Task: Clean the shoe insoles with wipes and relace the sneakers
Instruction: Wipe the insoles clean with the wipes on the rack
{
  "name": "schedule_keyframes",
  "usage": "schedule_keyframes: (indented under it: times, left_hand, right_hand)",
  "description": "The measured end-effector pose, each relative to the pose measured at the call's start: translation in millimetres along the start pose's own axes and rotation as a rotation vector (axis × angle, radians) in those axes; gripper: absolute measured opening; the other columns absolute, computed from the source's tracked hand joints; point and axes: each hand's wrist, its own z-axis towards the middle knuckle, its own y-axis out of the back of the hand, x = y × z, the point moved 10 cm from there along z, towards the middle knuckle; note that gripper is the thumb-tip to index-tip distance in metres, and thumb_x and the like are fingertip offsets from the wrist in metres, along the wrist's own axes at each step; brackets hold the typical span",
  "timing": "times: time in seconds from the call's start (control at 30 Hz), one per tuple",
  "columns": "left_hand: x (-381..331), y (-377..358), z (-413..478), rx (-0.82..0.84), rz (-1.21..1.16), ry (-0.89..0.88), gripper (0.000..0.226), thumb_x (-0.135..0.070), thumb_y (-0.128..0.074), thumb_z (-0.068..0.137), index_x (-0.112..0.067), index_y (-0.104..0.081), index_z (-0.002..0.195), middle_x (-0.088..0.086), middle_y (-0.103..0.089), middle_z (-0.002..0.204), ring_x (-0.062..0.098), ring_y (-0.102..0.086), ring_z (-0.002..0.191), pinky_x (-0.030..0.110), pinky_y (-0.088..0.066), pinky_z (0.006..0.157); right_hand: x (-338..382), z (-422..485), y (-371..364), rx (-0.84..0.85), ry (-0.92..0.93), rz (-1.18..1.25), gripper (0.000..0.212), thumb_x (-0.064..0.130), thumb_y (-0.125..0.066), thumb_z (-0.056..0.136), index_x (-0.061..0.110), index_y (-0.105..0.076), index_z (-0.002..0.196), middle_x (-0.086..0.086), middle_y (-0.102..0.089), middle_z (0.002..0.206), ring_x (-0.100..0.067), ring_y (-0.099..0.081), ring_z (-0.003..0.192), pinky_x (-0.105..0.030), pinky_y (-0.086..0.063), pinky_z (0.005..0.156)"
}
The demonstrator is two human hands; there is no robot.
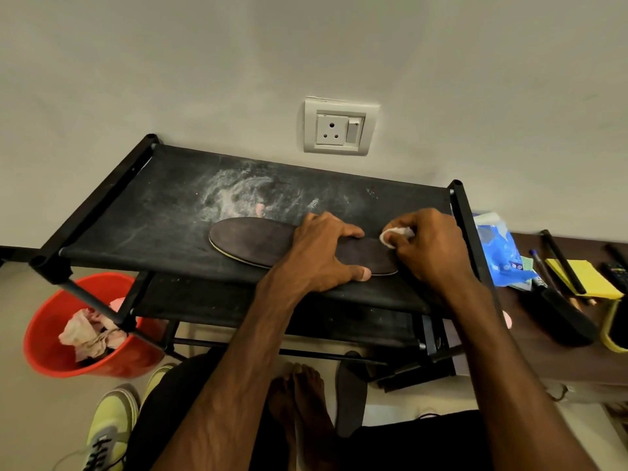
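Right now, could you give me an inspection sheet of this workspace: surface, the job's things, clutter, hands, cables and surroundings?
Surface: black fabric rack top, smeared with white dust.
Job's things: dark insole lies flat on the rack; white wipe at its right end; second insole and yellow-green sneaker on the floor.
Clutter: red bucket holding crumpled wipes; blue pack and yellow notepad on the side table.
Hands: left hand presses the insole down; right hand pinches the wipe against it.
Cables: nothing seen.
Surroundings: pale wall with a wall socket, nothing plugged in.
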Motion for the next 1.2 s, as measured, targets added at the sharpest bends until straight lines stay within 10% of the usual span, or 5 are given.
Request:
schedule_keyframes:
  times: [0.27, 0.57, 0.93, 1.2]
  left_hand:
    - [1.2, -0.7, -0.8, -0.028, -0.009, 0.008, 0.074, -0.053, -0.085, 0.069, -0.035, -0.06, 0.136, -0.005, -0.053, 0.133, 0.02, -0.037, 0.126, 0.034, -0.035, 0.108]
    - [-2.1, -1.2, -0.4, 0.021, -0.003, 0.005, 0.071, -0.05, -0.084, 0.074, -0.033, -0.059, 0.138, -0.004, -0.052, 0.134, 0.019, -0.036, 0.128, 0.032, -0.032, 0.109]
    - [-5.8, 2.9, -2.5, -0.005, 0.001, -0.003, 0.073, -0.05, -0.085, 0.072, -0.032, -0.06, 0.138, -0.004, -0.052, 0.136, 0.015, -0.037, 0.128, 0.027, -0.029, 0.108]
    - [-0.7, -2.7, 0.2, 0.027, -0.01, 0.006, 0.073, -0.053, -0.084, 0.073, -0.034, -0.058, 0.139, -0.005, -0.05, 0.135, 0.018, -0.036, 0.129, 0.035, -0.035, 0.11]
  right_hand:
    - [-5.7, -25.7, -3.0, 0.276, 0.023, -0.095, 0.004, 0.027, -0.08, 0.086, 0.027, -0.081, 0.089, 0.009, -0.075, 0.084, -0.005, -0.068, 0.081, -0.033, -0.059, 0.08]
    - [-12.5, -3.7, 6.6, -0.012, -0.031, 0.047, 0.003, 0.025, -0.078, 0.087, 0.024, -0.081, 0.088, 0.002, -0.076, 0.084, -0.012, -0.069, 0.077, -0.038, -0.06, 0.079]
    - [5.1, -30.9, -2.2, 0.319, 0.097, -0.131, 0.006, 0.026, -0.078, 0.088, 0.026, -0.081, 0.093, 0.006, -0.075, 0.091, -0.007, -0.067, 0.083, -0.032, -0.059, 0.082]
    - [2.6, -9.9, -2.9, 0.105, 0.095, -0.062, 0.01, 0.024, -0.077, 0.087, 0.029, -0.081, 0.095, 0.006, -0.075, 0.092, -0.008, -0.067, 0.081, -0.035, -0.061, 0.078]
